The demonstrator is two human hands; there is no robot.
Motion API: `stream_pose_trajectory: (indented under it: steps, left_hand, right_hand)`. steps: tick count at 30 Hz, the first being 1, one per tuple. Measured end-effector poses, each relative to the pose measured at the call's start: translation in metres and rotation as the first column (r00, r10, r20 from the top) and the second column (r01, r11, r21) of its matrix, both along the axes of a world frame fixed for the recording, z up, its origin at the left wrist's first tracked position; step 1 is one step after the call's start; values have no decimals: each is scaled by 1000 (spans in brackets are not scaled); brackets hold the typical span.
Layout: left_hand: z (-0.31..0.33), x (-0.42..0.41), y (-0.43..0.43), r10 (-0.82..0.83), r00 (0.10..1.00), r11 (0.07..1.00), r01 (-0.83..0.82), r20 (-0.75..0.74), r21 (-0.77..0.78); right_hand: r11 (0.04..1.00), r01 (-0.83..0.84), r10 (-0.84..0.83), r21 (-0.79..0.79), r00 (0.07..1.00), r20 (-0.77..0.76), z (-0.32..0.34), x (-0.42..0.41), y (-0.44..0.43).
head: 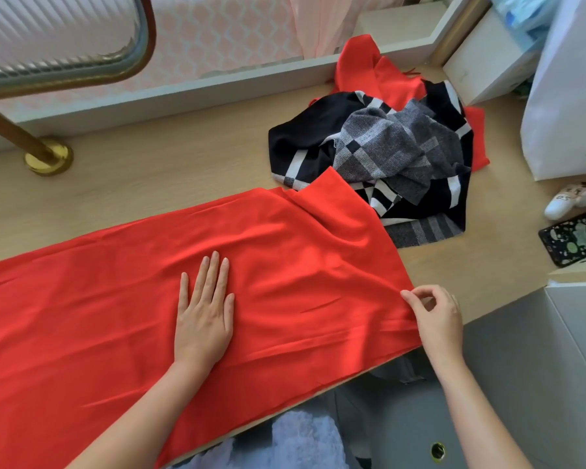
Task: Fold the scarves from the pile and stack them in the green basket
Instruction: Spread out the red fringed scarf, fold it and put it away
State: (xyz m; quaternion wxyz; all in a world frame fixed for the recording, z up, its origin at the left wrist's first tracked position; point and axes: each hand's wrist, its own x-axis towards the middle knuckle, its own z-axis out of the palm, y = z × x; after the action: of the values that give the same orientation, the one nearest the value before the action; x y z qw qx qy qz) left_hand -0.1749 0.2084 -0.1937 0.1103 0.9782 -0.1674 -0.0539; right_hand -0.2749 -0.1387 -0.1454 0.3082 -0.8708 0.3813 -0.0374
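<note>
While left hand presses flat on red scarf, right hand pinches its edge.

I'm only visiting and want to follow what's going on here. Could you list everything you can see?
red scarf: one, red, spread flat across the table
pile of scarves: one heap, black-and-white checked, grey and red, behind the red scarf's right end
table: one, light wood, under the scarves
phone: one, dark patterned case, near the table's right edge
bag: one, white, far right
brass post: one, gold, standing far left
left hand: one, flat on the red scarf
right hand: one, pinching the red scarf's right edge
</note>
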Motion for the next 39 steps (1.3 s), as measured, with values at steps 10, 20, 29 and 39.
stream_pose_trajectory:
  steps: [10, 20, 29, 39]
  left_hand:
    - [-1, 0, 0, -8, 1000, 1000, 8, 4, 18]
    - [-2, 1, 2, -10, 1000, 1000, 10, -4, -15]
    - [31, -24, -3, -121, 981, 908, 171, 152, -382]
    - [19, -110, 14, -416, 908, 871, 382, -51, -310]
  right_hand:
    - [997, 71, -65, 39, 987, -147, -6, -35, -19]
    - [993, 109, -104, 43, 990, -94, 7, -35, -15]
    - [775, -629, 631, -58, 776, 12, -2, -60, 71]
    - [652, -755, 749, -71, 656, -95, -4, -60, 96]
